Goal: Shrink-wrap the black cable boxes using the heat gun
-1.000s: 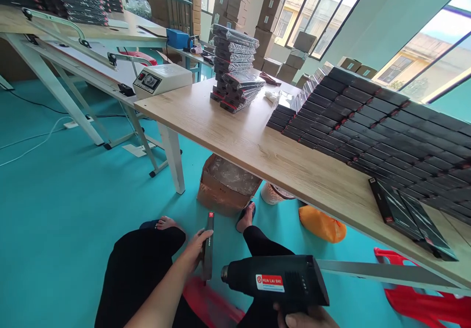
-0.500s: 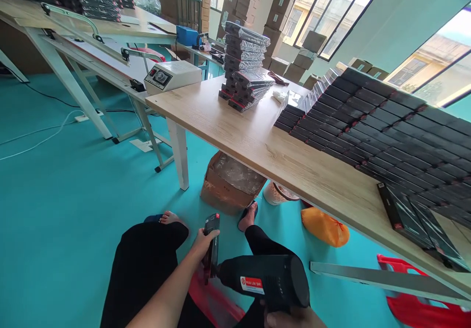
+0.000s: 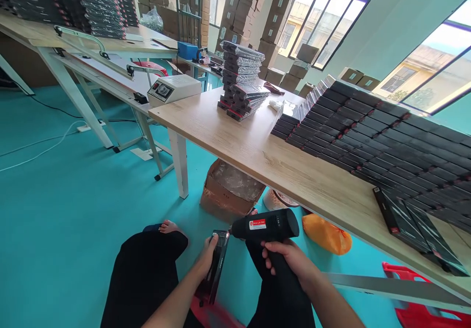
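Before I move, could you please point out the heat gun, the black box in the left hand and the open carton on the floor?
Heat gun (image 3: 272,227), head view: on its housing.
Black box (image 3: 218,270), head view: on its long side.
Open carton (image 3: 220,201), head view: on its front wall.

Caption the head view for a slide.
Left hand holds a slim black box; right hand points a black heat gun at the box's upper end.

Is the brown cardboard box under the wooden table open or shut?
Open. The brown cardboard box has no lid across its top, and crumpled clear plastic shows inside.
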A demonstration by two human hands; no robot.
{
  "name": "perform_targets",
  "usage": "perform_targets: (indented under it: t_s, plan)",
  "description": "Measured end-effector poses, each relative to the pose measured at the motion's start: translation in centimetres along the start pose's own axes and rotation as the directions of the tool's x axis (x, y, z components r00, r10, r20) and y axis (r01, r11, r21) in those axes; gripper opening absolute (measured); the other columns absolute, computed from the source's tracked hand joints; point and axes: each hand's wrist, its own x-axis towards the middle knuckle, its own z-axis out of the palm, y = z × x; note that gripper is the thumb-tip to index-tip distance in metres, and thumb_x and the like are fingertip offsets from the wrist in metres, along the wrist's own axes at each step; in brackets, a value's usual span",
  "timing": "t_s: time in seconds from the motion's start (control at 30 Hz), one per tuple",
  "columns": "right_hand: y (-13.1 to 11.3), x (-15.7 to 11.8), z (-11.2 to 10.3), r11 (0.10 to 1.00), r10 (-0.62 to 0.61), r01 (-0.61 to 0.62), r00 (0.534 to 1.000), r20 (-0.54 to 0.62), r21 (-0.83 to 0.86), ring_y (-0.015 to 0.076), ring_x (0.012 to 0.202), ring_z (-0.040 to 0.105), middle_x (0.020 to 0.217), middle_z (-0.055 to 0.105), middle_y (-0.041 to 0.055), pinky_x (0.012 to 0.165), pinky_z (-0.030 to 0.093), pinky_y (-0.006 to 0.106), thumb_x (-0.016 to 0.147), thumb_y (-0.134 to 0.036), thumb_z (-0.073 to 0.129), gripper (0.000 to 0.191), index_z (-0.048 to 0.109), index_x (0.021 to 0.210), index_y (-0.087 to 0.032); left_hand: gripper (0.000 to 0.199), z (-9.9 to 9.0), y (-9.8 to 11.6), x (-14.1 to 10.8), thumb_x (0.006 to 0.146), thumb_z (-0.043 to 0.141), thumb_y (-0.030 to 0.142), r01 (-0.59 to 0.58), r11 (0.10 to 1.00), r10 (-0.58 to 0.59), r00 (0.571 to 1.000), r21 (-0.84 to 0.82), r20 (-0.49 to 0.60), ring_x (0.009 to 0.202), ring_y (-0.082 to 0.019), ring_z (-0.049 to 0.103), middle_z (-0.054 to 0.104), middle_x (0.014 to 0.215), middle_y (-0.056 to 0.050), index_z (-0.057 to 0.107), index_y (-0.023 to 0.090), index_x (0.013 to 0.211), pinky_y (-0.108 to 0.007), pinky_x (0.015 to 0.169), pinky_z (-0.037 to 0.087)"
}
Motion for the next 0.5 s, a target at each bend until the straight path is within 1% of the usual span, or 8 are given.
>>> perform_targets:
  t_s: [0.13, 0.2, 0.27, 0.4, 0.47, 0.5]
  plan:
    - [-1.1, 0.8, -0.2, 1.000, -0.006, 0.006, 1.000, 0.027, -0.026, 0.0127, 0.053, 0.061, 0.068, 0.067, 0.0026, 0.047, 0.045, 0.023, 0.075, -0.030, 0.075, 0.021, 0.069, 0.085, -0.012, 0.063, -0.2, -0.1, -0.2, 0.077, 0.060, 0.078, -0.030, 0.995, 0.030, 1.000, 0.098, 0.000, 0.094, -0.029, 0.063, 0.069, 0.091, -0.006, 0.067, 0.020, 0.099, -0.039, 0.086, 0.045]
    - [-1.3, 1.1, -0.3, 0.999, -0.004, 0.006, 0.999, 0.042, -0.044, 0.0129, 0.054, 0.062, 0.069, 0.067, 0.0028, 0.047, 0.045, 0.023, 0.076, -0.029, 0.075, 0.020, 0.069, 0.085, -0.012, 0.064, -0.2, -0.2, -0.1, 0.078, 0.059, 0.078, -0.032, 0.994, 0.032, 0.999, 0.108, 0.006, 0.095, -0.029, 0.063, 0.070, 0.093, -0.006, 0.067, 0.020, 0.102, -0.039, 0.086, 0.045]
    - [-1.4, 1.3, -0.3, 0.998, 0.002, 0.001, 0.999, 0.053, -0.067, 0.0129, 0.054, 0.062, 0.069, 0.068, 0.0030, 0.048, 0.046, 0.024, 0.077, -0.030, 0.073, 0.019, 0.069, 0.083, -0.012, 0.063, -0.1, -0.2, 0.1, 0.077, 0.060, 0.078, -0.036, 0.995, 0.036, 0.999, 0.093, 0.001, 0.093, -0.028, 0.063, 0.069, 0.091, -0.006, 0.066, 0.020, 0.099, -0.038, 0.084, 0.046]
    - [-0.2, 0.2, 0.1, 0.992, 0.045, -0.033, 0.995, 0.093, -0.125, 0.0139, 0.049, 0.060, 0.064, 0.068, 0.0029, 0.045, 0.045, 0.025, 0.072, -0.029, 0.072, 0.020, 0.067, 0.082, -0.013, 0.063, 0.1, -0.3, 0.7, 0.072, 0.063, 0.080, -0.050, 0.998, 0.050, 0.999, 0.027, -0.001, 0.084, -0.026, 0.063, 0.067, 0.083, -0.004, 0.064, 0.020, 0.090, -0.037, 0.079, 0.048]
    - [0.8, -1.0, 0.5, 0.981, 0.102, -0.074, 0.983, 0.153, -0.177, 0.0148, 0.046, 0.059, 0.061, 0.067, 0.0029, 0.042, 0.043, 0.025, 0.066, -0.024, 0.071, 0.018, 0.066, 0.079, -0.014, 0.065, 0.2, -0.3, 1.0, 0.068, 0.065, 0.082, -0.025, 0.999, 0.025, 1.000, -0.033, 0.003, 0.077, -0.024, 0.063, 0.065, 0.077, -0.002, 0.062, 0.020, 0.087, -0.037, 0.075, 0.048]
    - [1.3, -1.6, 0.7, 0.971, 0.139, -0.096, 0.972, 0.188, -0.220, 0.0146, 0.044, 0.058, 0.058, 0.066, 0.0023, 0.041, 0.042, 0.025, 0.062, -0.022, 0.070, 0.017, 0.065, 0.076, -0.014, 0.067, 0.2, -0.2, 1.1, 0.066, 0.066, 0.083, 0.007, 0.998, -0.006, 1.000, -0.070, 0.016, 0.073, -0.024, 0.062, 0.064, 0.074, -0.002, 0.061, 0.020, 0.087, -0.037, 0.072, 0.048]
